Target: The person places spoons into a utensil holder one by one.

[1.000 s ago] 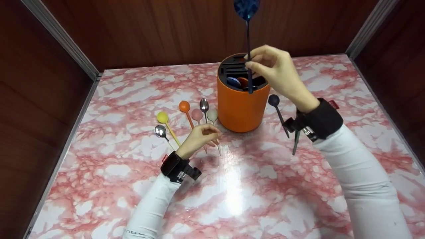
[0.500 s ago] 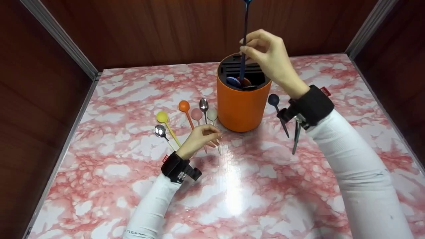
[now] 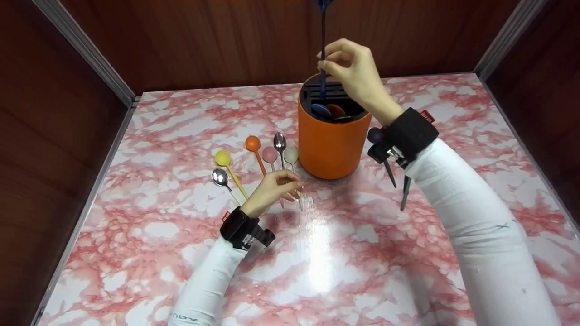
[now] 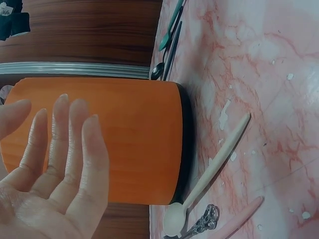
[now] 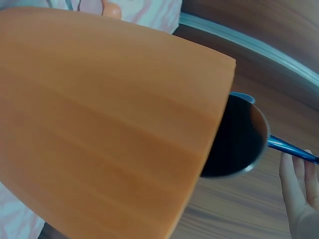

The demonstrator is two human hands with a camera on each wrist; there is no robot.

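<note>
My right hand (image 3: 355,72) pinches the handle of a dark blue spoon (image 3: 323,34) between thumb and fingertips. The spoon is upright, bowl up and partly cut off by the frame's top. Its lower end overlaps the slotted black top of the orange utensil holder (image 3: 334,149). In the right wrist view the blue handle (image 5: 286,145) runs behind a dark spoon bowl (image 5: 239,139) that sticks out of the holder. My left hand (image 3: 274,190) holds nothing, its fingers relaxed above the spoons on the table; in the left wrist view it overlaps the holder's side.
Left of the holder lie yellow (image 3: 222,158), orange (image 3: 252,143), pink (image 3: 269,155), off-white (image 3: 291,155) and silver spoons (image 3: 279,142). To its right lie a dark blue spoon (image 3: 375,135) and a dark green handle (image 3: 405,194). Blue and orange spoon bowls (image 3: 335,111) show in the holder's opening.
My right hand has moved left and away over the holder with the blue spoon. The spoon's lower end has gone from the near rim to the slots. The left hand stays put.
</note>
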